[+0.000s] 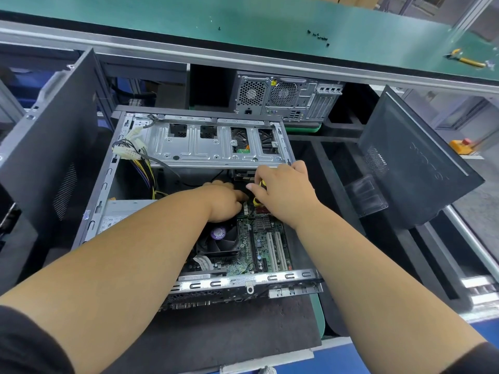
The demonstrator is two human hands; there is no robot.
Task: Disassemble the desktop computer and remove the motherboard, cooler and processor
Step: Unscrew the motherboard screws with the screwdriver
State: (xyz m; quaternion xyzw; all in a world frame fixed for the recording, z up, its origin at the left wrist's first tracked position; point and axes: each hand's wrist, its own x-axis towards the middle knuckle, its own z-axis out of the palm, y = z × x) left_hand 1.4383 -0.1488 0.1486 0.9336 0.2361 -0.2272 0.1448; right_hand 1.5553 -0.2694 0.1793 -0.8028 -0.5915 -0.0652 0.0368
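An open desktop case [108, 179] lies on its side on a dark foam mat. Inside, the green motherboard [260, 247] carries a black cooler fan [220, 242] with a purple sticker. My right hand [283, 193] grips a yellow-and-black screwdriver [258, 199] held down toward the board's far edge. My left hand [226, 201] rests inside the case just left of the screwdriver tip, fingers bent near it; what they touch is hidden. The processor is hidden under the cooler.
A silver drive cage [213, 144] spans the far side of the case, with loose power cables [135, 155] at its left. Removed side panels lean at left [51, 147] and right [413, 157]. Another computer [286, 95] stands behind. Yellow pliers [465, 59] and loose screws [318, 37] lie on the green bench.
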